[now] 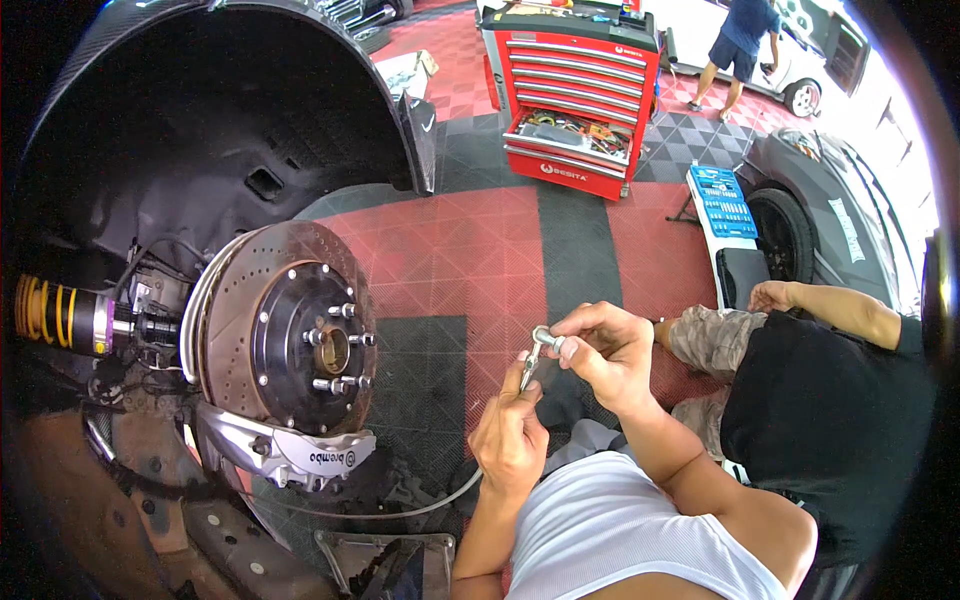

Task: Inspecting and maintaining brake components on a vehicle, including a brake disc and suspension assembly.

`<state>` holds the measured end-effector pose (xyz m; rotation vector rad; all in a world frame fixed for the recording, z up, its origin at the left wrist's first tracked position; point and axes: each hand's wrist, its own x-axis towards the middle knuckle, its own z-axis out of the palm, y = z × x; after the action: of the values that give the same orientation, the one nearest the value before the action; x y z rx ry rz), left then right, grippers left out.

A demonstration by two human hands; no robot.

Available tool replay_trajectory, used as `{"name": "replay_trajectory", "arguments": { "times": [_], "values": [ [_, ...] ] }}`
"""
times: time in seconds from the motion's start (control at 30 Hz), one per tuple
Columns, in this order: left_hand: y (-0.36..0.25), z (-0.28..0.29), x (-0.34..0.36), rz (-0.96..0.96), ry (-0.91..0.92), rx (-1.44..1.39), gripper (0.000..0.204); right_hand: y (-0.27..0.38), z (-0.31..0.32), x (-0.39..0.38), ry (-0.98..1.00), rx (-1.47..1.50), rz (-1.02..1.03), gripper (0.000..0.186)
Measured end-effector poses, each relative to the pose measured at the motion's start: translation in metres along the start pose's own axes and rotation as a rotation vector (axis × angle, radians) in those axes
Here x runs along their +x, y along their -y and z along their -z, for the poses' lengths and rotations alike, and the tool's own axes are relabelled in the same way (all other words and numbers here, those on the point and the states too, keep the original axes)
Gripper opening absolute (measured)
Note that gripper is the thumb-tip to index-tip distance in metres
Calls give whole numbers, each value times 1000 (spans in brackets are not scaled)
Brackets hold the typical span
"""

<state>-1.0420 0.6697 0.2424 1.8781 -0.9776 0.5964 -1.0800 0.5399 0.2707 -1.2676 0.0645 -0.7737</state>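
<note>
My left hand (510, 440) is closed around a slim silver hose fitting (532, 368), which points upward from the fingertips. A grey hose (440, 503) runs along below and passes behind this hand. Between thumb and fingers, my right hand (612, 355) pinches a small silver bolt (552, 341). The bolt's round end meets the top of the fitting; whether it passes through it I cannot tell. Left of my hands is a drilled brake disc (230, 340) with a black hub centre (290, 350) and several studs. A silver brake caliper (280, 447) sits beneath the disc.
A black wheel-arch liner (200, 120) curves over the disc, beside a yellow coil spring (48, 308). Close at my right is a person in a black shirt (830, 430). Farther off stand a red tool cabinet (570, 170), a blue socket set (722, 203) and a dark car (830, 200).
</note>
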Motion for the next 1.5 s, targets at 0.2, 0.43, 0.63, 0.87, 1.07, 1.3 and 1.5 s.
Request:
{"name": "replay_trajectory", "arguments": {
  "times": [0.2, 0.43, 0.63, 0.87, 1.07, 1.3, 1.5],
  "values": [
    [-1, -5, -5, -87, 61, 78, 18, 2, 14, -4, -63, 27, -59, 9],
    [-8, -12, -10, -87, 139, 57, 19, 3, 27, -6, -117, -71, -95, 7],
    [-10, -5, -12, 626, 347, -971, 5, 1, 31, -6, -54, -45, -115, 6],
    [13, -3, -4, 920, 403, -1417, 18, -8, 30, -2, 41, 17, -107, 9],
    [8, -7, -10, 724, 248, -1102, 12, -8, 27, -5, 50, -13, -88, 7],
    [-3, -15, -17, 628, 62, -900, 8, -6, 22, -6, 57, -203, 181, 8],
    [-6, -26, -22, 459, -22, -706, 6, 5, 21, -13, -3, -375, 196, 7]
  ]
}}
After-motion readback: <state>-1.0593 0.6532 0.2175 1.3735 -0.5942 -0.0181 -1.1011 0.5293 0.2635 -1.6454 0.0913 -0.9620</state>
